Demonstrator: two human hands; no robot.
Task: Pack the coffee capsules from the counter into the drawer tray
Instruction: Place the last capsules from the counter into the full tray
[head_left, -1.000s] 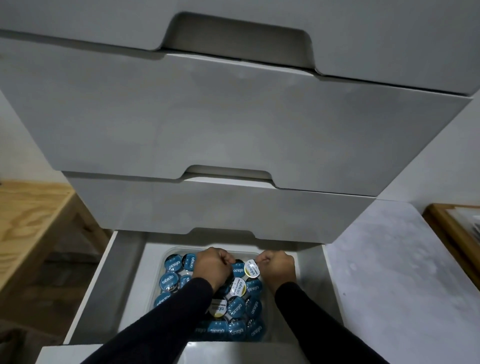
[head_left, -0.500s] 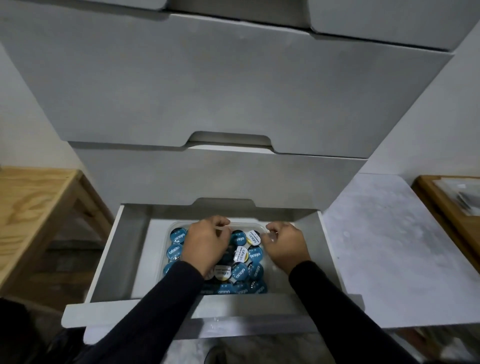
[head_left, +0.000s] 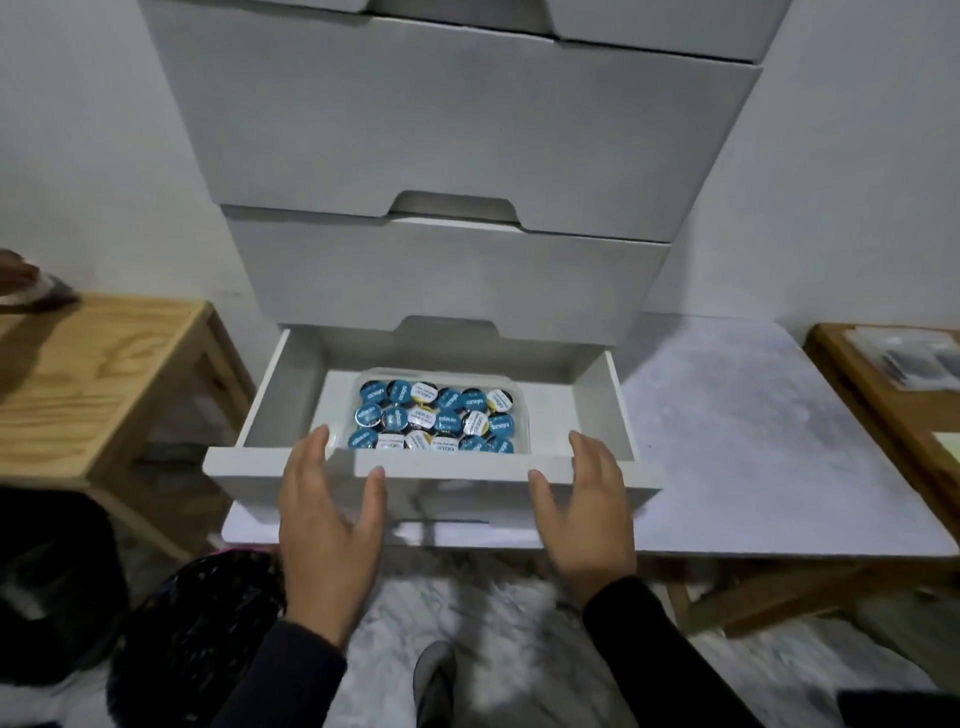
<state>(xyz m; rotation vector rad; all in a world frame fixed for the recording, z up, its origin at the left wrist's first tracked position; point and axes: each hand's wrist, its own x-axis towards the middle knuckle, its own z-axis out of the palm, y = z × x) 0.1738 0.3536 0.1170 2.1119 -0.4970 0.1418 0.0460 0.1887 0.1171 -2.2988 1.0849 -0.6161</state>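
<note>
- The white drawer unit fills the upper view; its two upper drawers are shut and only the bottom drawer stands pulled out over the pale counter
- The view has risen and drawn back since half a second ago, so the whole open drawer now shows, with wooden tables to either side
- Both hands have left the tray: a second ago they were down among the capsules, now the left hand and right hand hang in front of the drawer's front panel, fingers spread, holding nothing
- That reads as the packing being finished and the drawer about to be pushed shut
- The clear tray sits in the drawer toward its back, with bare drawer floor on each side
- The coffee capsules fill the tray in rough rows, mostly blue lids with several white-and-yellow ones among them; none shows on the counter
</note>
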